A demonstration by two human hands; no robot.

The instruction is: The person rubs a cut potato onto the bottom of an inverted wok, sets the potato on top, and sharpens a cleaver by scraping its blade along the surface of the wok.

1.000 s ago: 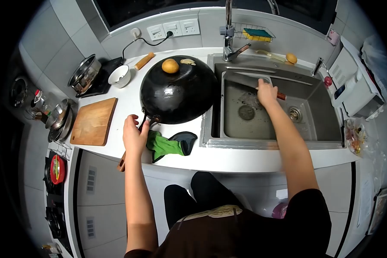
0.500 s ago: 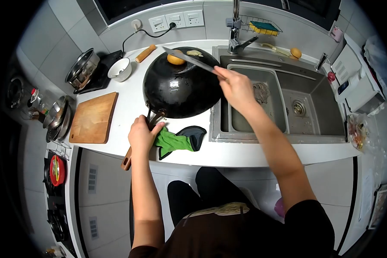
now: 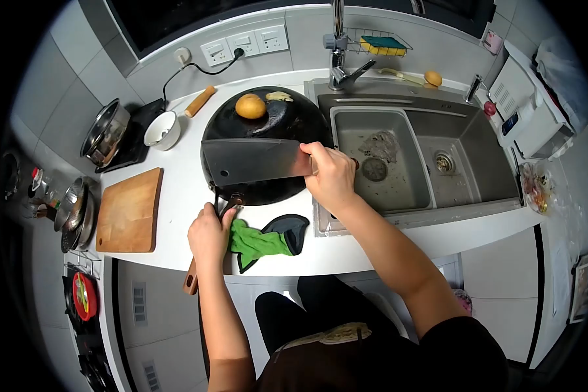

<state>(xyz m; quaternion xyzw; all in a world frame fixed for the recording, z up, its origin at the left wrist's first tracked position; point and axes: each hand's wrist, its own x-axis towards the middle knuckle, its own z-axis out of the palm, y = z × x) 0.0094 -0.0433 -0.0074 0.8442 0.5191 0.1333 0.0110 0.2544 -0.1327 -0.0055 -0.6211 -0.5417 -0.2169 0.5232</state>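
My right hand (image 3: 333,176) is closed around the handle of a cleaver (image 3: 255,162), its broad blade turned toward me over the black wok (image 3: 287,127). A round yellow-brown potato (image 3: 250,106) and a pale piece that looks like ginger (image 3: 279,97) rest at the wok's far side. Around the wok's wooden handle (image 3: 190,277), my left hand (image 3: 208,236) is closed; the handle's end juts past the counter's front edge. A green glove-like cloth with dark trim (image 3: 261,240) lies beside my left hand. The blade hides part of the wok.
Left of the wok are a wooden cutting board (image 3: 129,210), a white bowl (image 3: 162,130), a lidded pot (image 3: 105,134) and a wooden-handled item (image 3: 200,101). A double sink (image 3: 408,157) with a faucet (image 3: 338,59) lies to the right. Another round yellowish item (image 3: 433,78) sits behind it.
The cleaver has come down toward me from over the potato, turning from edge-on to broadside. My left hand stays on the wok handle. The whole view has shifted slightly.
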